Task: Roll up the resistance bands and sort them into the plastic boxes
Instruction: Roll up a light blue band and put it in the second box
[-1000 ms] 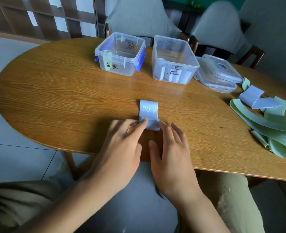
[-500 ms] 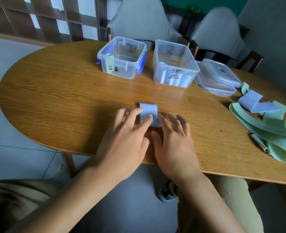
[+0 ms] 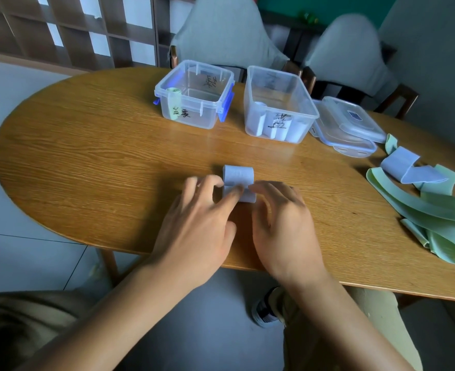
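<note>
A pale blue resistance band (image 3: 238,174) lies on the wooden table (image 3: 92,167) in front of me, mostly rolled, with a short flat tail left. My left hand (image 3: 197,223) and my right hand (image 3: 282,223) both press fingertips on the roll's near side. Behind it stand two clear plastic boxes: the left box (image 3: 194,95) holds one green roll (image 3: 173,104), the right box (image 3: 278,103) holds several pale blue rolls. Unrolled green bands (image 3: 440,223) and one loose blue band (image 3: 408,170) lie heaped at the right.
Two clear lids (image 3: 346,127) are stacked right of the boxes. Chairs with grey covers (image 3: 229,36) stand behind the table. The table's near edge runs just under my wrists, with my knees below it.
The blue band has been rolled away from me: the flat strip marked 20 LB has shrunk to a short tail. Both hands moved forward with the roll.
</note>
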A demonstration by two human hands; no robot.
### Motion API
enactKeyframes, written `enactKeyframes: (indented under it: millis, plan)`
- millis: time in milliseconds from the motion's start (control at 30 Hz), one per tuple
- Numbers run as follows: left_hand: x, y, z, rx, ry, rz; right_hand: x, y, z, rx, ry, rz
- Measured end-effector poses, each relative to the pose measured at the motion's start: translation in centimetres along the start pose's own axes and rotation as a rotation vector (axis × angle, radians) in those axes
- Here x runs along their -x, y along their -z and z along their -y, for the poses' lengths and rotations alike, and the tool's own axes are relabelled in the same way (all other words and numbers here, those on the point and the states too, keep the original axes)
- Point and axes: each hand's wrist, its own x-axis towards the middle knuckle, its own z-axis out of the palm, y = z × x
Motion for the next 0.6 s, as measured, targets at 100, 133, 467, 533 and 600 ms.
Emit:
enactKeyframes:
  millis: [100, 133, 467, 533, 600]
  plan:
    - [-0.6, -0.3, 0.5, 0.034, -0.01, -0.023, 0.7, -0.4, 0.4, -0.019, 0.036, -0.039]
    - [-0.7, -0.4, 0.6, 0.045, -0.01, -0.033, 0.8, -0.6, 0.5, -0.007, 0.047, -0.047]
    - [-0.8, -0.7, 0.5, 0.356, 0.056, -0.105, -0.4, -1.5, 0.5, 0.069, 0.017, -0.026]
    - [-0.6, -0.5, 0.0, 0.46, 0.088, -0.13, -0.7, -1.7, 0.6, 0.079, 0.002, -0.013]
    - [-0.7, -0.3, -0.4, 0.591, 0.139, -0.132, -1.1, -1.9, 0.6, 0.082, -0.029, 0.004]
